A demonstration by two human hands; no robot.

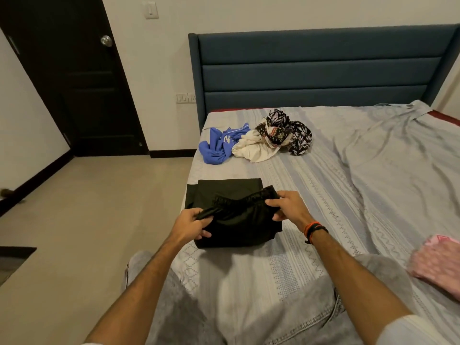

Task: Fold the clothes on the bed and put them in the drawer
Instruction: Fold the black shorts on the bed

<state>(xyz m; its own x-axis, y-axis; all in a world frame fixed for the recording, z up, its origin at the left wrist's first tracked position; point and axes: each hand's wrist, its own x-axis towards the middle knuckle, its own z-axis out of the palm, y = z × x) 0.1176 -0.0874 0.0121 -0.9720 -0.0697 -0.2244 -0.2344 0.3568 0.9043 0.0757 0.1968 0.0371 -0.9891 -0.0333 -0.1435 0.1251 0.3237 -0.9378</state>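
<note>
A black garment [239, 220] lies partly folded near the left edge of the bed [348, 195], its elastic waistband raised. My left hand [191, 224] grips the waistband's left end. My right hand [286, 206] pinches the right end. Further up the bed lie a crumpled blue garment [219, 145], a cream one [256, 148] and a black-and-white patterned one [291, 131], heaped side by side. No drawer is in view.
A pink cloth [438, 262] lies at the bed's right edge. A blue padded headboard [318, 70] backs the bed. A dark door [74, 78] stands at the left beyond open floor [87, 207]. My knees in grey jeans rest at the near edge.
</note>
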